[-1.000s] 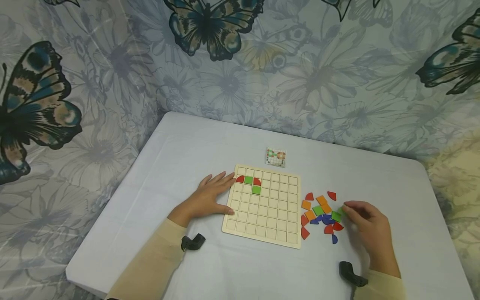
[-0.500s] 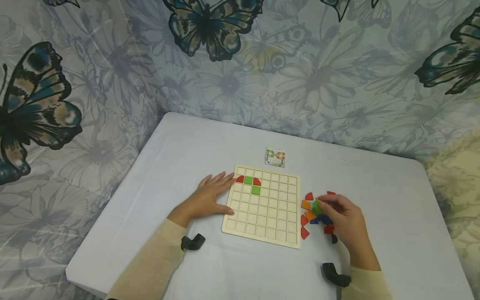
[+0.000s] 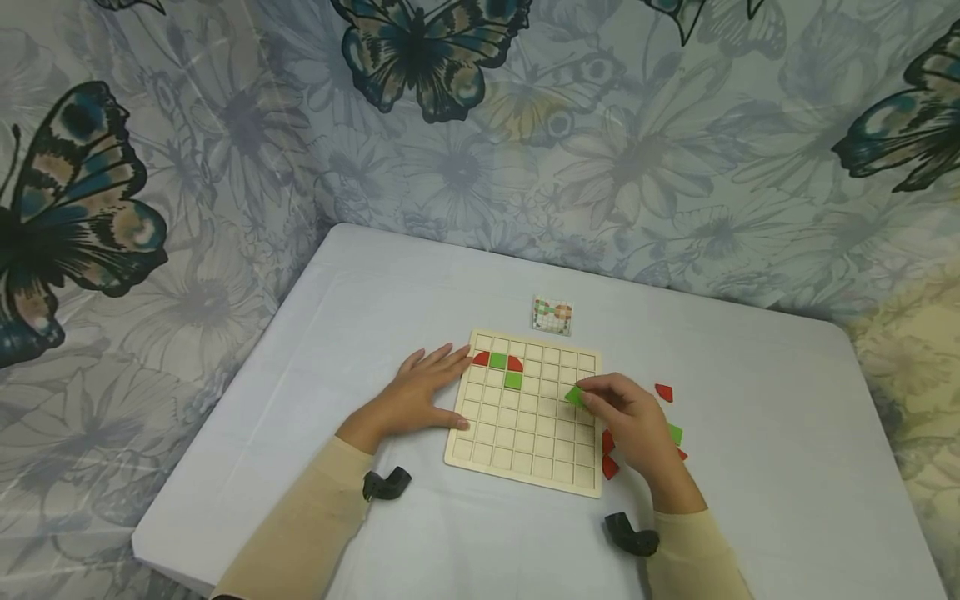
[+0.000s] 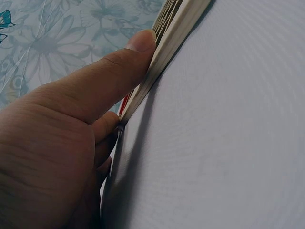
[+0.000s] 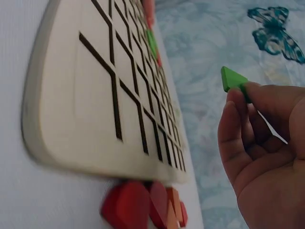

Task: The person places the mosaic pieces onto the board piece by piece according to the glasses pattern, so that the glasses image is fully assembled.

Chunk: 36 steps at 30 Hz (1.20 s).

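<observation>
A pale wooden grid board (image 3: 525, 429) lies on the white-covered table. Its upper left cells hold two green squares (image 3: 513, 381) and two red quarter-round pieces (image 3: 515, 364). My left hand (image 3: 416, 398) is spread at the board's left side, fingertips at the edge and thumb over the rim. In the left wrist view, the thumb (image 4: 112, 69) is straight along that rim. Between thumb and fingertips, my right hand (image 3: 630, 421) pinches a green tile (image 5: 232, 78) over the right part of the board; the fingers partly cover it.
Loose red pieces (image 3: 611, 467) lie along the board's right edge, partly hidden by the right hand, with orange pieces (image 5: 172, 210) among them. Farther right are a green piece (image 3: 676, 433) and a red one (image 3: 664, 392). A small printed card (image 3: 552, 315) lies beyond the board.
The right hand has moved left from the loose pieces to above the board, carrying the green tile. My left hand stays where it was.
</observation>
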Tool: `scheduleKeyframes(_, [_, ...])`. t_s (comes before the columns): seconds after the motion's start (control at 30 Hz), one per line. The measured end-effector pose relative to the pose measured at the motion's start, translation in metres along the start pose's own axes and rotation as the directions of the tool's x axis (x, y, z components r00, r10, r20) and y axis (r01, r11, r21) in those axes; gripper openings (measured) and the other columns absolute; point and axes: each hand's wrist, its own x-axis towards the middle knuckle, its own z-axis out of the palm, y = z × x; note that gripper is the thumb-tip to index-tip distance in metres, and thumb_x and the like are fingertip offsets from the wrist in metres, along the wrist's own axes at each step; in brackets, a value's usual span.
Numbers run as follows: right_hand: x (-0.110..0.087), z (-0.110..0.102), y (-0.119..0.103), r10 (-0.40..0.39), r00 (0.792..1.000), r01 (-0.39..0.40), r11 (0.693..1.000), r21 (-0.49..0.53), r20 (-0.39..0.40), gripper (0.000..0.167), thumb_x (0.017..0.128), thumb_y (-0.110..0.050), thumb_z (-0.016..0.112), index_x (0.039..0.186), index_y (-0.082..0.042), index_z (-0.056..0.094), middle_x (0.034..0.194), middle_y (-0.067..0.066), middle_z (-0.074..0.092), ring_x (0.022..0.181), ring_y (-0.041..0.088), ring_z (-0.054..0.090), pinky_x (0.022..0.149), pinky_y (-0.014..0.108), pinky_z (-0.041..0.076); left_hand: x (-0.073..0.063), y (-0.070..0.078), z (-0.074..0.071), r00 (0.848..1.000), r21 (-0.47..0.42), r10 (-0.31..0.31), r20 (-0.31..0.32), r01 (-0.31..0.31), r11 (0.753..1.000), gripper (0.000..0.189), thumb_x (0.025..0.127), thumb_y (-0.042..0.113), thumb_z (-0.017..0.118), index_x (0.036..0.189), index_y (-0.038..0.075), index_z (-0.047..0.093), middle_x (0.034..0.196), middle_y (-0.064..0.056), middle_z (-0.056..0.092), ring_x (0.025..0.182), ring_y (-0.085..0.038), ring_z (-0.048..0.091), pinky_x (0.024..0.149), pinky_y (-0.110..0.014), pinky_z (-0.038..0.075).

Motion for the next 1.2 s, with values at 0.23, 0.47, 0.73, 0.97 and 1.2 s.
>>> scheduleKeyframes(0.23, [0.013, 0.025, -0.006, -0.059, 0.998, 0.058, 0.998, 0.009, 0.036, 0.015, 0.107, -0.019, 0.074, 0.119, -0.013, 0.080, 0.117, 0.000, 0.074, 0.106, 0.021, 0.068, 0.092, 0.022, 0.054, 0.001, -0.002, 0.002, 1.000, 0.012, -0.007, 0.005, 0.007, 1.000, 0.113, 0.088, 0.065, 0.084, 0.174, 0.018, 0.027, 0.180, 0.010, 0.014, 0.166, -0.017, 0.001, 0.130, -0.050, -0.006])
scheduleKeyframes(0.47, [0.026, 0.049, -0.014, -0.113, 0.992, 0.111, 0.993, 0.047, 0.059, 0.011, 0.103, -0.010, 0.078, 0.114, -0.012, 0.082, 0.112, 0.000, 0.074, 0.100, 0.021, 0.069, 0.087, 0.026, 0.057, 0.001, -0.002, 0.001, 1.000, 0.005, -0.002, -0.001, 0.002, 1.000, 0.113, 0.088, 0.063, 0.085, 0.174, 0.018, 0.027, 0.179, 0.011, 0.014, 0.165, -0.016, 0.001, 0.130, -0.049, -0.007])
scheduleKeyframes(0.73, [0.035, 0.079, -0.021, -0.069, 0.995, 0.066, 0.997, 0.041, 0.068, 0.010, 0.104, -0.012, 0.078, 0.113, -0.011, 0.081, 0.113, 0.000, 0.073, 0.103, 0.021, 0.066, 0.093, 0.038, 0.056, 0.001, -0.003, 0.001, 1.000, 0.000, 0.007, -0.002, -0.007, 1.000, 0.112, 0.089, 0.064, 0.084, 0.174, 0.017, 0.028, 0.179, 0.010, 0.015, 0.165, -0.016, 0.001, 0.130, -0.050, -0.007])
scheduleKeyframes(0.97, [0.040, 0.097, -0.024, -0.040, 0.992, 0.040, 0.999, -0.002, 0.124, 0.009, 0.105, -0.015, 0.076, 0.112, -0.016, 0.081, 0.111, -0.005, 0.071, 0.102, 0.019, 0.065, 0.093, 0.043, 0.056, 0.001, -0.002, 0.000, 1.000, 0.000, 0.006, 0.000, -0.006, 1.000, 0.110, 0.090, 0.063, 0.084, 0.174, 0.018, 0.028, 0.179, 0.010, 0.015, 0.165, -0.014, 0.001, 0.130, -0.047, -0.007])
scheduleKeyframes(1.2, [0.040, 0.106, -0.024, -0.099, 0.984, 0.110, 0.992, -0.067, 0.146, 0.009, 0.104, -0.012, 0.076, 0.110, -0.016, 0.082, 0.111, -0.005, 0.072, 0.103, 0.017, 0.066, 0.095, 0.043, 0.057, 0.000, -0.003, 0.001, 1.000, -0.006, 0.018, -0.007, -0.018, 1.000, 0.110, 0.090, 0.062, 0.084, 0.174, 0.015, 0.030, 0.180, 0.008, 0.016, 0.165, -0.017, 0.003, 0.130, -0.051, -0.005])
